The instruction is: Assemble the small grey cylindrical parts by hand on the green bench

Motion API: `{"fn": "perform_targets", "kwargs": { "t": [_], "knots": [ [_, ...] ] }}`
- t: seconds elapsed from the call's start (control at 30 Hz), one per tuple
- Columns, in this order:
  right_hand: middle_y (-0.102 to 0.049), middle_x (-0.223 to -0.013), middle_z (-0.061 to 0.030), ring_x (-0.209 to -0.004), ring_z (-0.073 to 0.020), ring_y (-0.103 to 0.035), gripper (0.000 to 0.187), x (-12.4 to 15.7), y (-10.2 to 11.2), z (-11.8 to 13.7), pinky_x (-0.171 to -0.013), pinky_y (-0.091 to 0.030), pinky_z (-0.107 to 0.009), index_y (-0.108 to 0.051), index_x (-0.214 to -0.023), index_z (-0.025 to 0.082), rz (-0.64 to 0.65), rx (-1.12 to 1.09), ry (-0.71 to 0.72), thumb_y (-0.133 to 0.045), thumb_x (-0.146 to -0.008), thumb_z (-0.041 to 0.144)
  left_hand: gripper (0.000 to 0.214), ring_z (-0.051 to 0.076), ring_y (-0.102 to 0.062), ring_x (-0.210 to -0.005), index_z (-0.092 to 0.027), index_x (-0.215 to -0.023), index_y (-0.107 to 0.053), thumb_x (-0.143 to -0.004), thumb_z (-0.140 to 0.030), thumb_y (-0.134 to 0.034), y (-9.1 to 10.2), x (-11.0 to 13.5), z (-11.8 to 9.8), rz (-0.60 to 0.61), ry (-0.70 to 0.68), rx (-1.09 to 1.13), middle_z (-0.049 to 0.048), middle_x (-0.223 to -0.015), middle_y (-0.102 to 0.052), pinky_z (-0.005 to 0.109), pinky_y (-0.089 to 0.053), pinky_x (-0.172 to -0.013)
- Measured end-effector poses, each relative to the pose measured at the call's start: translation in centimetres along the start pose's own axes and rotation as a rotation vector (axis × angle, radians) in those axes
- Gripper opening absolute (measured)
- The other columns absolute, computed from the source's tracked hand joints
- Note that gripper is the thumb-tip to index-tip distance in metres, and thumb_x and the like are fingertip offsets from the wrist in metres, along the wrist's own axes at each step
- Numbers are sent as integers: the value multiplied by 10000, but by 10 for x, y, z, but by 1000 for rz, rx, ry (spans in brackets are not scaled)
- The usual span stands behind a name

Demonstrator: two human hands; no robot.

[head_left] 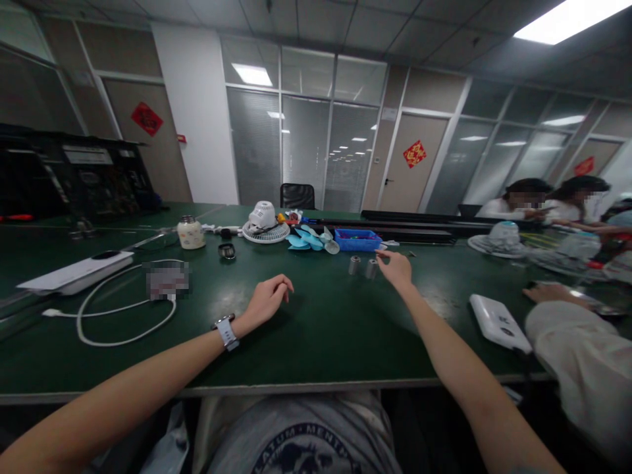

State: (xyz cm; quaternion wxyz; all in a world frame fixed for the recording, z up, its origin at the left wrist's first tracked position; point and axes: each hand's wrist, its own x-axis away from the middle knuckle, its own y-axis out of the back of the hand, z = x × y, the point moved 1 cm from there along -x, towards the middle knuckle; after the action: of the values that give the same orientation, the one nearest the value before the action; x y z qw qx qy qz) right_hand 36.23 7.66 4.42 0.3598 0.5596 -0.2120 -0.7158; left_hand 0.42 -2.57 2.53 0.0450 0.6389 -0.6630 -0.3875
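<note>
My left hand, with a watch on its wrist, is over the table in front of me. Its fingers are loosely curled, and nothing shows in them. My right hand reaches forward beside two small silver cylinders, one on the left and one on the right, both upright on the table. Its thumb and index finger are apart, close to the right cylinder, and I see nothing held. Just beyond stands a blue tray with small parts inside. Light-blue fan blades lie to its left.
On the green table are a white fan part, a patterned bottle, a white cable, a white device and long black bars. A neighbour's sleeve is close on the right; other people sit further back.
</note>
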Motion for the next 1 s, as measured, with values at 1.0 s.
{"fn": "perform_targets", "kwargs": {
  "t": [1.0],
  "knots": [
    [-740, -985, -85, -905, -262, -686, 311, 0, -11, 5, -807, -516, -358, -732, -1080, 261, 81, 13, -31, -519, -859, 310, 240, 136, -562, -579, -191, -792, -612, -836, -252, -384, -1, 1, 1, 9, -8, -8, -23, -606, -607, 243, -402, -587]
  ]
}}
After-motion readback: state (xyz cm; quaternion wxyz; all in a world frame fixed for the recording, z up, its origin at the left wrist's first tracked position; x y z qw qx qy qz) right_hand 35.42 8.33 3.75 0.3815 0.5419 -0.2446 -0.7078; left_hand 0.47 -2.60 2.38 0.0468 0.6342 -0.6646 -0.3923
